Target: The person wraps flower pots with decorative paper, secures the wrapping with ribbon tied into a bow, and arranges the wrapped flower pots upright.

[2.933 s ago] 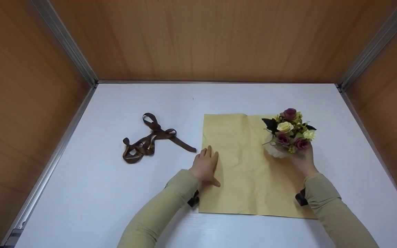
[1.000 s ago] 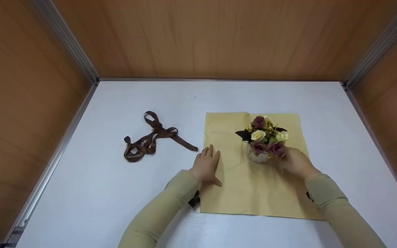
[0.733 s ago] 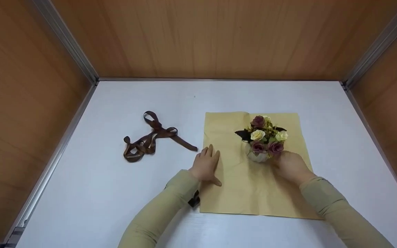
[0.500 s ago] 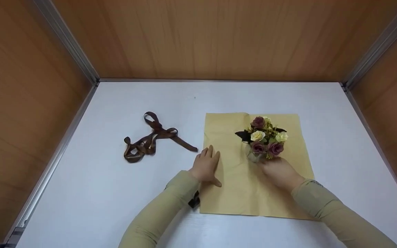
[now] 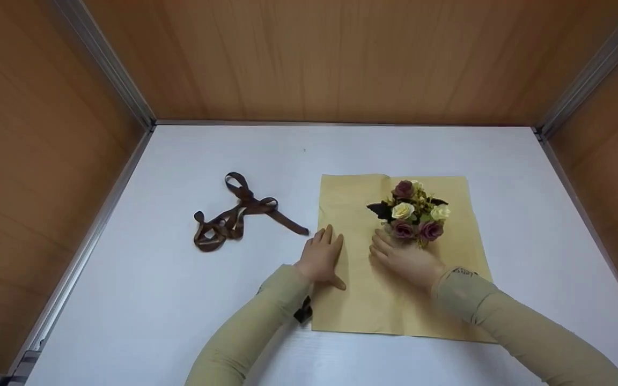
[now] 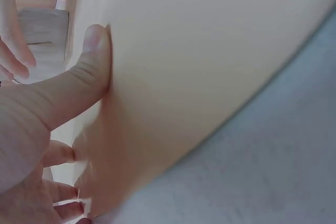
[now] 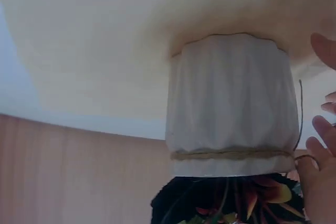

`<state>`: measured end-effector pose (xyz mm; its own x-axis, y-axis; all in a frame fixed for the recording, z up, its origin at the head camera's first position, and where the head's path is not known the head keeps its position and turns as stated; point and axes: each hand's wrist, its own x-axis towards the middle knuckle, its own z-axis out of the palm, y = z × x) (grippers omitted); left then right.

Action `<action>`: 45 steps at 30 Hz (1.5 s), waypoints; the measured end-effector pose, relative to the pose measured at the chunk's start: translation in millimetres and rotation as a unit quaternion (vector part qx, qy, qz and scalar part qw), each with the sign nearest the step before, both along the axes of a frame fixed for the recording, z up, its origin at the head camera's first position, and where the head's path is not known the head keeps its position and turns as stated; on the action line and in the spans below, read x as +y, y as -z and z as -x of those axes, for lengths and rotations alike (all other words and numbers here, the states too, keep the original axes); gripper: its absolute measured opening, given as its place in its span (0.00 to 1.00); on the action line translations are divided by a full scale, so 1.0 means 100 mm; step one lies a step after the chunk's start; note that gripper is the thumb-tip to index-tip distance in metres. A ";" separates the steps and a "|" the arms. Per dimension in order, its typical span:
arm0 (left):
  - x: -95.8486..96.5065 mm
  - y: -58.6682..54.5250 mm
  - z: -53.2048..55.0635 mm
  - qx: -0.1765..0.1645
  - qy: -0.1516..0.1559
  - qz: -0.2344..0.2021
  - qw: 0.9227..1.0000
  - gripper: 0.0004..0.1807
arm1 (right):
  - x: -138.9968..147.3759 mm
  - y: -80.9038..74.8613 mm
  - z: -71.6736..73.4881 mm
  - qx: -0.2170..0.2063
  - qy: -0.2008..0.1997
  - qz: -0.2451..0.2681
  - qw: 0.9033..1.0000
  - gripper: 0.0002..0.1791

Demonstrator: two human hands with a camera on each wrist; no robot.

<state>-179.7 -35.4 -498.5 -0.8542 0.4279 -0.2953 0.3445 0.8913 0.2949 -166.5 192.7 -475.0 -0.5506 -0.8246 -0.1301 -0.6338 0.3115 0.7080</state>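
kept left hand (image 5: 318, 260) spread over left edge of brown kraft paper (image 5: 357, 300), fingers straight, gripping nothing. right hand (image 5: 411, 262) was open too, fingers loosely extended near cloth-wrapped pot (image 7: 231, 98), none curled round it; could not tell if any fingertip touched. pot of purple and cream roses (image 5: 411, 212) stood upright on paper, near middle. brown ribbon (image 5: 250, 206) lay looped on white table (image 5: 126, 305), left of paper.

ribbon (image 5: 247, 206) left of paper (image 5: 352, 303) | flowerpot (image 7: 231, 103) on paper | paper on table (image 5: 126, 279)
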 end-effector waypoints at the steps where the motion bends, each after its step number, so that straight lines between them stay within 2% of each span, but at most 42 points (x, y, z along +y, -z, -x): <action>1: 0.00 0.00 0.00 0.001 0.000 0.002 1.000 0.65 | -0.02 -0.01 0.01 0.007 -0.003 -0.015 1.000 0.30; 7: 0.00 0.00 0.00 0.000 -0.002 -0.001 1.000 0.64 | -0.10 -0.05 0.09 0.058 0.014 -0.088 0.994 0.28; 10: -0.01 -0.01 0.00 -0.004 -0.003 -0.012 1.000 0.64 | -0.12 -0.07 0.13 0.081 0.033 -0.093 0.992 0.26; 15: -0.03 -0.03 -0.01 -0.005 -0.004 -0.020 1.000 0.64 | -0.16 -0.10 0.16 0.081 0.040 -0.034 0.995 0.18; 17: -0.03 -0.03 0.00 -0.003 -0.003 -0.020 1.000 0.64 | -0.17 -0.11 0.18 0.084 0.037 -0.043 0.995 0.19; 20: -0.04 -0.02 -0.01 0.007 0.001 -0.014 1.000 0.64 | -0.18 -0.13 0.21 0.092 0.046 -0.096 0.990 0.24; 24: -0.05 -0.01 -0.02 0.019 0.005 -0.006 1.000 0.64 | -0.17 -0.15 0.27 0.079 0.077 -0.128 0.986 0.29; 27: -0.05 0.00 -0.02 0.021 0.006 -0.010 1.000 0.63 | -0.15 -0.16 0.31 0.066 0.103 -0.115 0.986 0.28; 31: -0.06 0.01 -0.02 0.020 0.006 -0.009 1.000 0.63 | -0.13 -0.18 0.32 0.062 0.116 -0.115 0.985 0.26; 37: -0.01 -0.01 -0.01 0.011 0.003 -0.005 1.000 0.64 | -0.12 -0.23 0.34 0.089 0.091 -0.182 0.975 0.28; 39: 0.00 -0.02 -0.01 0.007 0.005 -0.007 1.000 0.64 | -0.10 -0.24 0.36 0.090 0.075 -0.187 0.975 0.29; 45: -0.01 -0.03 -0.03 0.005 0.006 -0.001 1.000 0.64 | -0.07 -0.23 0.39 0.097 0.028 -0.178 0.979 0.20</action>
<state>-177.1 -36.1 -495.9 -0.8519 0.4385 -0.2862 0.3578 0.8865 0.2934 -205.1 185.8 -452.2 -0.6363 -0.7141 -0.2919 -0.4650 0.0531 0.8837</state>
